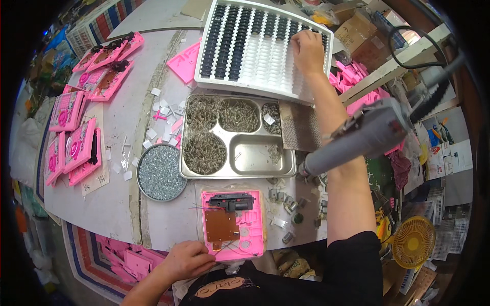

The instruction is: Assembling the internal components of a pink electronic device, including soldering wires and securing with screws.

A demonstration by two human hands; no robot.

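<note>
Pink plastic formed the open casing [250, 220] that was laid on the near edge of the desk [102, 209], directly in front of the black-shirted torso. Its lower left corner was touched by the curled fingers of the left hand [189, 260]; whether the corner was actually gripped could not be told. Inside the casing, a black module [230, 202] was set along the far wall, and a brown board [222, 226] was seated below it.

Just beyond, to the right, small metal parts [289, 203] were scattered. On the left, a round tin [162, 199] was filled with small silvery screws [162, 171]. Beside it was placed a steel compartment tray [229, 133], in which wiry metal pieces [204, 153] were heaped. A grey power screwdriver [357, 135] was seen above the right forearm.

Farther left, pink units [66, 112] were stacked. Farthest forward, a white moulded tray [270, 61] was partly filled with rows of black cylindrical parts [222, 46]. Over its right side the right hand [309, 51] was held with bent fingers; whether anything was grasped could not be told.
</note>
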